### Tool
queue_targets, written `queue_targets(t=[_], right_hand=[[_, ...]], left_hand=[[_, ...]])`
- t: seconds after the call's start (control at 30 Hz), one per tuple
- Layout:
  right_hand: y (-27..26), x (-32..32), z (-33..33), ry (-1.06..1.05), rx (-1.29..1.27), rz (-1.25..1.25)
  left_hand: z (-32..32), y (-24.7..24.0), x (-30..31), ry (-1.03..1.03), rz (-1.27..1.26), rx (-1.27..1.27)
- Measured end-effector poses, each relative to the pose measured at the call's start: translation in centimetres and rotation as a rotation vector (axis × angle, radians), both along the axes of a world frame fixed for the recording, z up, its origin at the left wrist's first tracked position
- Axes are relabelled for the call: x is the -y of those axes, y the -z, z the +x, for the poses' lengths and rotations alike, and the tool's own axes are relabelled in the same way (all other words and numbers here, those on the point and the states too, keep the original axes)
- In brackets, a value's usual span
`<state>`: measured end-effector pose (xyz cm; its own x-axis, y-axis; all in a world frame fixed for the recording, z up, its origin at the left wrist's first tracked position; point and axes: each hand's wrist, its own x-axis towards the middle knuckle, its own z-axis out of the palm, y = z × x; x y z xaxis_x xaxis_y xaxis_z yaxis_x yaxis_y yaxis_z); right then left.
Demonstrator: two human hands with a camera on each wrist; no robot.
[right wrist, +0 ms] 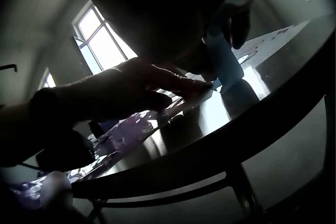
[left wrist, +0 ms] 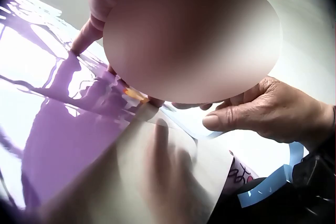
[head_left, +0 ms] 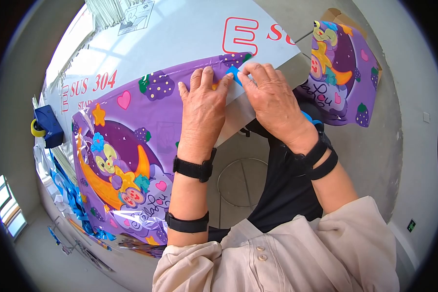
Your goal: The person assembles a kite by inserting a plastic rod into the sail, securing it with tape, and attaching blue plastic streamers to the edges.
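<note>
A purple cartoon-printed plastic sheet (head_left: pixel 146 107) lies over the table's edge, glossy and partly creased. My left hand (head_left: pixel 202 109) rests on its top right part with fingers fairly straight, the thumb beside a blue ribbon (head_left: pixel 234 76). Between thumb and fingers, my right hand (head_left: pixel 272 97) pinches that ribbon near the sheet's corner. In the left wrist view the ribbon's loose tail (left wrist: pixel 265 187) hangs below the right wrist. Backlight darkens the right wrist view, where the ribbon (right wrist: pixel 223 58) stretches down to the tabletop by the left fingertips.
The pale tabletop (head_left: pixel 180 41) carries red lettering. A similar purple sheet (head_left: pixel 345 73) lies over a cardboard box at the right. At the left are a dark blue tape dispenser (head_left: pixel 48 126) and a bunch of blue strips (head_left: pixel 75 194). A round metal stool ring (head_left: pixel 243 182) shows below.
</note>
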<state>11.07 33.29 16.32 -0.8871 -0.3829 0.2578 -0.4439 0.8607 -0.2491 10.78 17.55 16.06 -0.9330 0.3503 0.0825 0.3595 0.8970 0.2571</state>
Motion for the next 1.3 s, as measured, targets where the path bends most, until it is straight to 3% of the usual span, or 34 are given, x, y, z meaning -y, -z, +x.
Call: queue_targets(t=[0.07,0.13,1.3], right_hand=[[0.6,-0.3,0.0,-0.083,-0.048,-0.036],[0.8,-0.4,0.2,-0.065,0.093,-0.08],[0.4,2.5,1.3,0.064,0.239,-0.089]], left_hand=[[0.0,0.0,0.0,0.0,0.006,0.001],[0.0,-0.1,0.0,-0.006,0.018,0.01],[0.2,0.1,-0.1,-0.003,0.032,-0.016]])
